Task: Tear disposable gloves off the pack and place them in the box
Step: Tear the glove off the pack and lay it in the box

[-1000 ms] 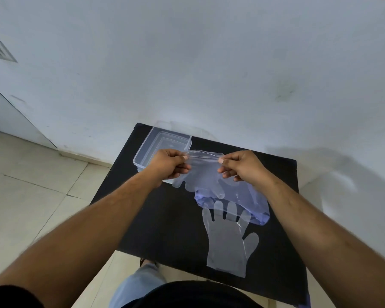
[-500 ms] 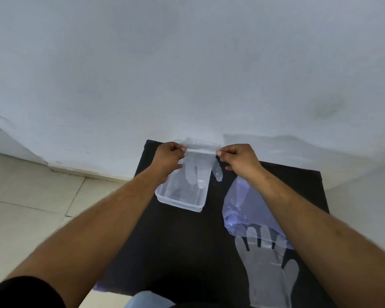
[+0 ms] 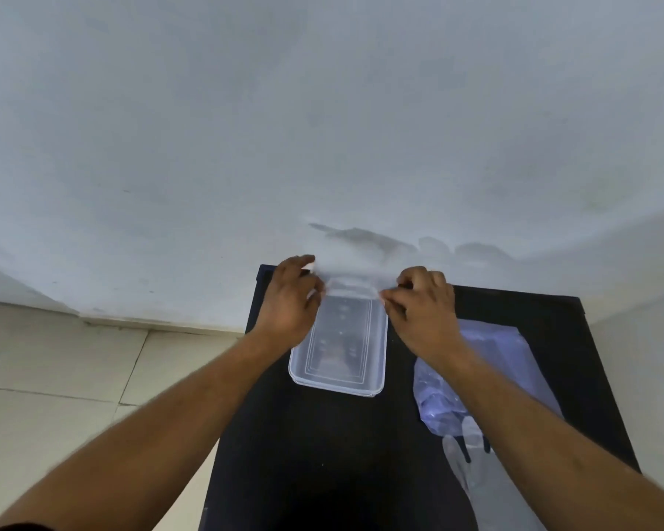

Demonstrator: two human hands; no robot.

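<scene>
A clear plastic box stands on the black table, near its far left corner. My left hand and my right hand each pinch one end of a thin clear glove, stretched between them over the box's far end. The glove's fingers seem to hang down into the box, blurred and hard to make out. To the right lies the bluish pack of gloves, partly under my right forearm. One loose clear glove lies flat in front of the pack.
A white wall rises directly behind the table's far edge. Pale floor tiles lie to the left, below the table's left edge.
Both hands carried the glove from above the pack leftward and farther away, to the box's far end. The glove now hangs lower, over the box. The view shifted so the box sits centred.
</scene>
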